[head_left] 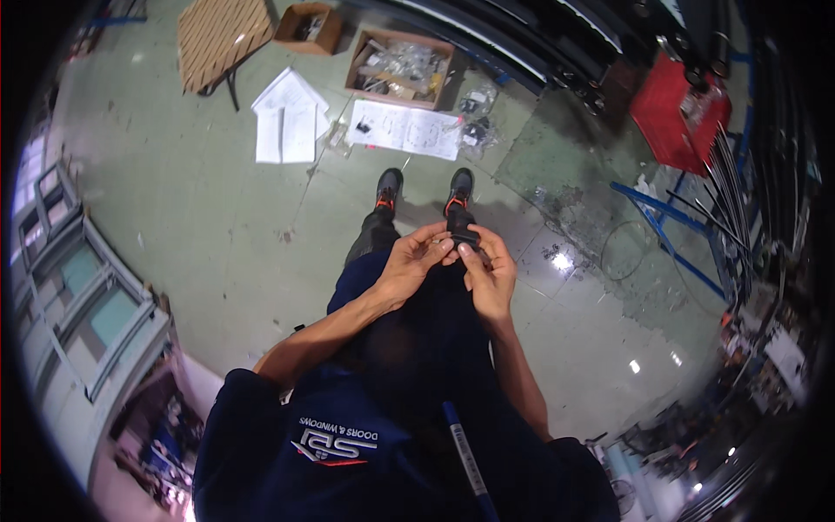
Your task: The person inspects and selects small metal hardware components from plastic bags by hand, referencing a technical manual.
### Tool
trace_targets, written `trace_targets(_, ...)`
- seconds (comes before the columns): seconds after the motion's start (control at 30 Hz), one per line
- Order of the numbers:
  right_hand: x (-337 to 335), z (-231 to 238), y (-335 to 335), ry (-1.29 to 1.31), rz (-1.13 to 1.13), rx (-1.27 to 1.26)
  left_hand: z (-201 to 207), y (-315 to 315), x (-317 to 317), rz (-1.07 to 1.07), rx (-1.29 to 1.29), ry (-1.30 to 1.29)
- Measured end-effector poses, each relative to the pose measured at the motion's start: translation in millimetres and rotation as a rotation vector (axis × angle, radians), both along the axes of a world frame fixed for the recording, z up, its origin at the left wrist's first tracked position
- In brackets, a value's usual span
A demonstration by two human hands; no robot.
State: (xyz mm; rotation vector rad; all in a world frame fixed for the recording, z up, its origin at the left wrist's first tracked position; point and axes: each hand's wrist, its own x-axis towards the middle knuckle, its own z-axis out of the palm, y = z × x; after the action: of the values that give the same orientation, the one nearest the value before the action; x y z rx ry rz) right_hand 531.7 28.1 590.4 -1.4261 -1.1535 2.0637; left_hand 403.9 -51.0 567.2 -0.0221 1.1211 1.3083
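Observation:
A small black part [462, 233], angular and dark, is held up in front of my waist between both hands. Its exact kind is too small to make out. My left hand [416, 264] pinches its left side, thumb and fingertips pressed together. On the other side my right hand [489, 271] grips it with the thumb in front and the fingers behind. The two hands nearly touch around the part, and the fingers cover some of it.
Ahead of my shoes lie an open printed sheet [404, 130], white papers [288, 119] and plastic bags [475, 130]. Behind them stand a cardboard box [358, 78] of bagged parts and a smaller box [326, 36]. A red bin [665, 113] and blue metal frame [665, 213] are at right.

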Motion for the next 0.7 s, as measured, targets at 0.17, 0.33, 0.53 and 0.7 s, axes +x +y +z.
trace_targets(0.17, 41.8, -29.7, 56.6, -0.128, 0.121, -0.041, 45.3, -13.0, -7.8, -0.291, 0.093, -0.080)
trace_targets(0.33, 75.4, -60.1, 98.3, -0.263, 0.319, -0.037, 108.8, -52.1, -39.4, -0.624, 0.539, 0.138)
trace_targets(0.53, 97.0, -180.7, 127.0, -0.377, -0.098, -0.109, 108.0, -1.7, -7.2, -0.717, 0.696, 0.639)
trace_targets(0.7, 90.1, -204.7, 114.0, -0.428, 0.040, -0.113, 69.5, 60.5, 20.2, -0.368, 0.876, 0.543)
